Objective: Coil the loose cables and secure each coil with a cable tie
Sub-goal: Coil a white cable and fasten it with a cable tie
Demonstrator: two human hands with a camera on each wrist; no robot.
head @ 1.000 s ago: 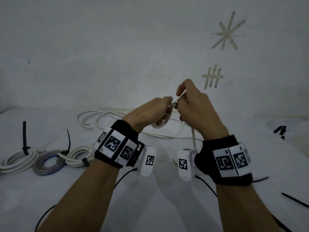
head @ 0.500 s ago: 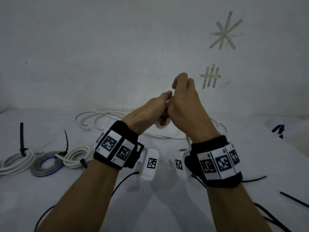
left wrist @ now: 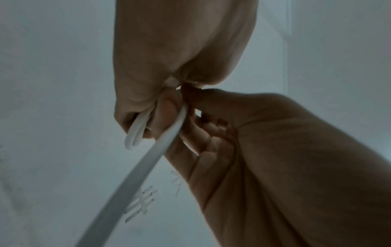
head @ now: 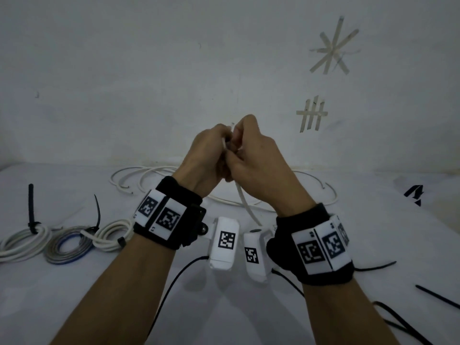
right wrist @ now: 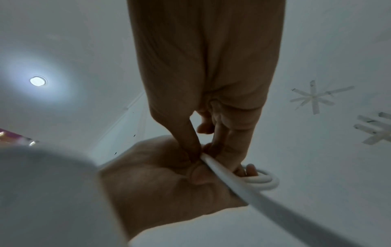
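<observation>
Item 1: left hand (head: pixel 206 155), raised above table (head: pixel 74 295), knuckles against right hand. Fingers (left wrist: pixel 135 120) curled round small loops of white cable (head: pixel 245 205); loops stick out below the fist in left wrist view.

Item 2: right hand (head: pixel 258 163), same height, touching left. Thumb and forefinger pinch the same cable right at the coil; other fingers (right wrist: pixel 247 168) curl by the loops.

Item 3: white cable, free run drops from between the hands down to table, then continues as wide loose arcs (head: pixel 139 178) lying flat behind the wrists, near the wall.

Item 4: finished coils, qty 3, front left on table, in a row and touching: white coil (head: pixel 22 242) w/ black cable tie (head: pixel 31 207), tail upright; grey-blue coil (head: pixel 67 247) w/ black tie (head: pixel 97 212), tail tilted; white coil (head: pixel 112 235), dark tie at its near edge.

Item 5: spare black ties (head: pixel 435 296), loose on table, front right.

Item 6: wrist bands w/ square code tags, both arms; white camera pods hang below.

Item 7: tape marks on wall (head: pixel 331 48), star shape above, hash shape below. Black mark, far right table edge; kind unclear.
</observation>
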